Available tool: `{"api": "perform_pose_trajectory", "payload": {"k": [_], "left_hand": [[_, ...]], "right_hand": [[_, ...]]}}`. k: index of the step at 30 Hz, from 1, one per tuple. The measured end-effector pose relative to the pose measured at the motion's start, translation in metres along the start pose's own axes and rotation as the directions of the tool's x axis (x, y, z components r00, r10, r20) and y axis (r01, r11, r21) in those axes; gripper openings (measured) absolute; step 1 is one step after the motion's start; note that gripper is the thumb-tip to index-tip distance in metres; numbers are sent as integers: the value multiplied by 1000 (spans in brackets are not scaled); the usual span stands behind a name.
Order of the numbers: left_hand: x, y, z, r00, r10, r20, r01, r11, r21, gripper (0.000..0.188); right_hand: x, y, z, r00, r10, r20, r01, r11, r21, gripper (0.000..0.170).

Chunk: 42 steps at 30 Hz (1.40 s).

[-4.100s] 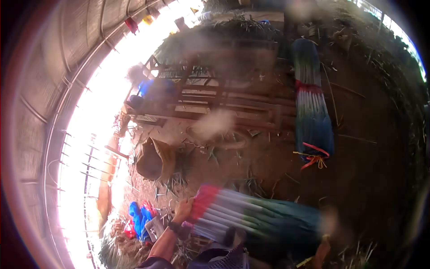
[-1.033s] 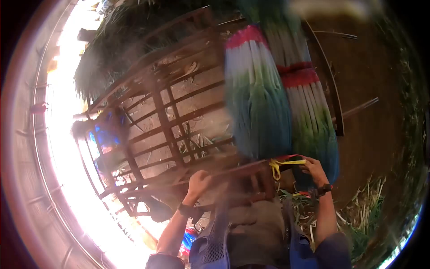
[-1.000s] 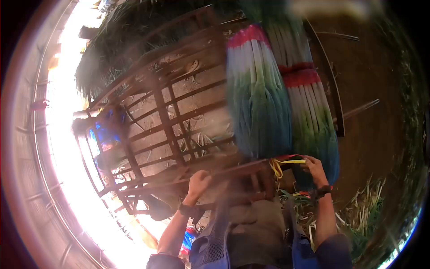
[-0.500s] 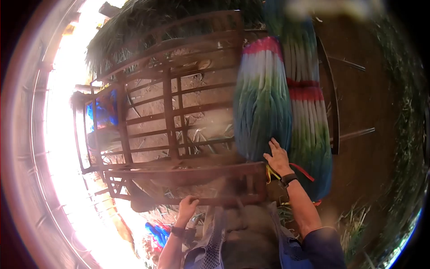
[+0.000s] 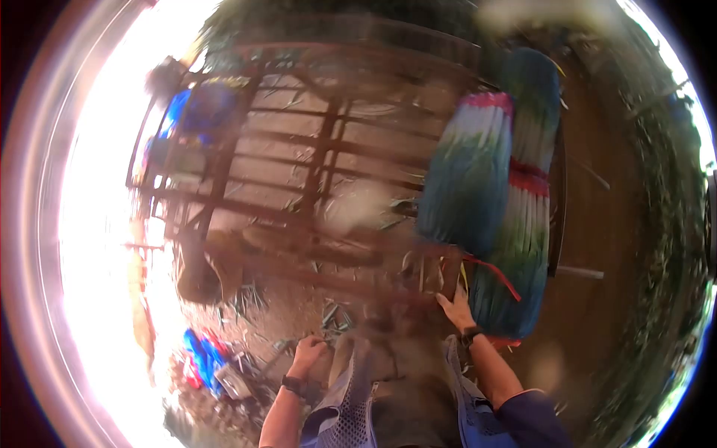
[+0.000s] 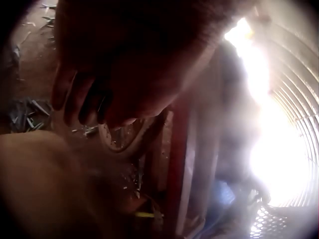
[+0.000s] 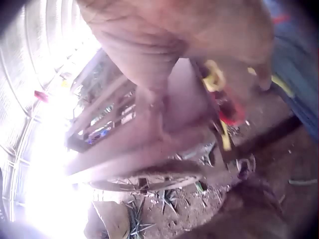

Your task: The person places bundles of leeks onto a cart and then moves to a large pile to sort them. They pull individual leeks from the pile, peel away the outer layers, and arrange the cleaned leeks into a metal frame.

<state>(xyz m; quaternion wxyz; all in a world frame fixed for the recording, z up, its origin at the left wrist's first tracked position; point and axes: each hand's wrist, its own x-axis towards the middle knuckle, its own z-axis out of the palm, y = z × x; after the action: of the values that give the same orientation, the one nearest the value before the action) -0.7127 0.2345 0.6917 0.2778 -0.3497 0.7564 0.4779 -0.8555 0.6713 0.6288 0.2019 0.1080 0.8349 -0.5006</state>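
Long bundles of leeks lie on a rust-brown metal cart (image 5: 321, 160), at its right end. The nearer-left leek bundle (image 5: 467, 183) has a pink-red band round its white end. It lies beside another leek bundle (image 5: 515, 261), with a third bundle (image 5: 530, 89) farther back. My right hand (image 5: 457, 310) grips the cart's near corner, its thumb laid over the flat frame bar (image 7: 184, 94) in the right wrist view. A yellow tie (image 7: 214, 77) and a red tie (image 5: 497, 276) hang close by. My left hand (image 5: 307, 355) hangs near my leg, fingers loosely curled, holding nothing.
A brown sack (image 5: 202, 272) sits on the ground left of the cart. Nearer me lies a heap of blue and red plastic (image 5: 205, 362). A spoked wheel (image 7: 144, 181) is under the cart. Cut leaves litter the dirt floor, and greenery (image 5: 657, 172) lines the right.
The bundle I carried earlier now lies on the cart. My right hand let go of the yellow tie, touched the bundle, then moved to the cart corner. My left hand dropped away from the cart rail.
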Motion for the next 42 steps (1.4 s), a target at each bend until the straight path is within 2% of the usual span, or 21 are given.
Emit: {"api": "perform_pose_trajectory", "payload": {"k": [2,3,5,8,13,15,16,19,21,23,25,27,29,30,31,33,35,37,38,40,42], "left_hand": [[-21,-60,-4,999,-35,-35,33,996,-78,23],[-36,-88,-10,997,-58,-52,52,992,-113,22],[-74,-126,-11,980,-134,-147,100,971,-216,20],[-125,-214,18,902,-418,-107,243,698,-674,18],[-222,-268,120,742,-642,-194,251,534,-807,17],[-244,-274,178,729,-684,28,192,165,-967,7],[-250,-282,210,759,-650,33,237,229,-944,13],[-275,-238,271,814,-579,50,52,-12,-999,17],[-274,-189,284,679,-734,-27,228,245,-942,25],[-275,-148,280,703,-710,-30,257,293,-921,32],[-250,-156,334,724,-668,-176,7,262,-965,25],[-248,-137,329,725,-678,-122,56,235,-970,23],[-249,-119,319,726,-682,-90,86,219,-972,22],[-249,-115,315,730,-679,-83,94,220,-971,21],[-249,-114,312,738,-671,-77,100,220,-970,20],[-250,-121,301,754,-654,-60,118,224,-967,19],[-246,-135,278,768,-639,-47,145,245,-959,18],[-232,-151,245,790,-613,-30,182,281,-942,17],[-226,-159,225,803,-596,-18,208,308,-928,17],[-215,-179,188,823,-568,3,259,370,-892,16],[-206,-203,145,845,-535,5,289,448,-846,16]], "right_hand": [[-54,37,19,947,315,-56,-318,947,-47,63],[-86,31,9,957,264,123,-271,961,46,56],[-127,41,-6,792,388,471,-424,905,-33,54],[-132,17,-25,642,466,609,-402,881,-251,53],[-62,-46,-21,541,558,629,-262,823,-504,52],[-30,-72,-10,519,573,634,-189,800,-569,52],[-13,-84,-3,499,585,639,-149,785,-602,51],[16,-120,30,438,623,648,-35,733,-680,51],[33,-137,57,390,651,651,30,697,-716,50],[45,-153,84,335,678,654,102,664,-741,50],[52,-165,113,285,699,655,163,638,-752,50],[49,-173,140,204,712,672,238,630,-739,50],[49,-180,163,-26,649,760,442,690,-574,49],[63,-157,180,-289,461,839,712,690,-134,49],[85,-138,184,-553,327,766,779,530,336,48],[20,-215,186,-270,532,803,854,517,-55,46],[22,-203,179,-75,572,817,805,518,-289,63],[74,-129,211,-261,855,448,779,461,-426,58],[59,-145,198,-216,835,506,731,481,-483,58],[8,-189,176,66,657,751,643,548,-535,51],[4,-168,168,103,646,756,590,572,-570,49]]}}
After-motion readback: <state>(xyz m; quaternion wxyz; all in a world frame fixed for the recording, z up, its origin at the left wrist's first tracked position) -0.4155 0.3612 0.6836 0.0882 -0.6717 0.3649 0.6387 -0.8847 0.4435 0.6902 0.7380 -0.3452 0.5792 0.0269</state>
